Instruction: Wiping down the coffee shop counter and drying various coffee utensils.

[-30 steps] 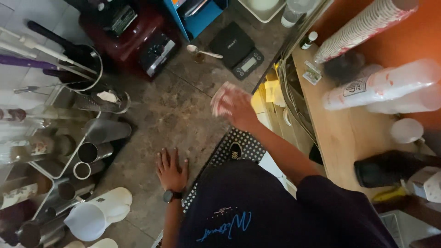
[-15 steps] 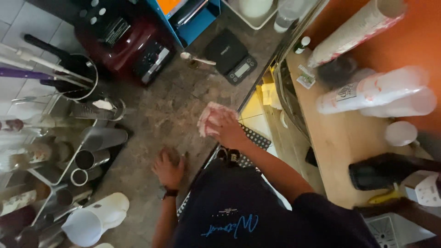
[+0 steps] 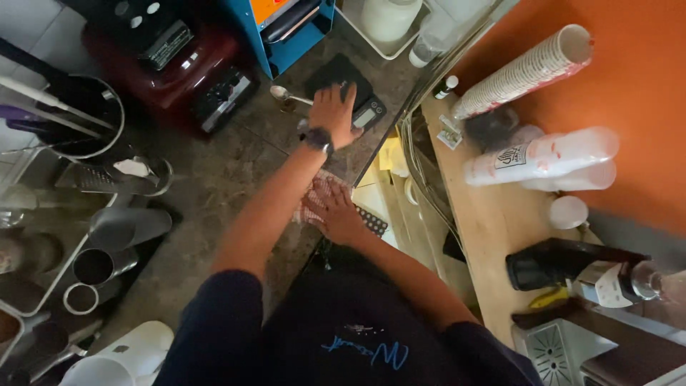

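Note:
My left hand (image 3: pixel 334 112), with a dark watch on the wrist, reaches across the stone counter (image 3: pixel 207 193) and lies over a black digital scale (image 3: pixel 368 114), fingers curled on its top. My right hand (image 3: pixel 336 214) is close to my body and presses down on a red and white checkered cloth (image 3: pixel 312 200) on the counter, beside a black perforated mat (image 3: pixel 373 223). A metal spoon (image 3: pixel 284 94) lies just left of the scale.
A red blender base (image 3: pixel 182 68) and a blue machine (image 3: pixel 286 25) stand at the back. Metal cups (image 3: pixel 96 266) and a white pitcher (image 3: pixel 125 357) sit at the left. On the wooden shelf (image 3: pixel 486 236) at the right lie stacked paper cups (image 3: pixel 525 71) and clear cups (image 3: pixel 543 159).
My left hand has left the near counter edge and reached forward onto the scale. My right hand brought the cloth down and closer to my body.

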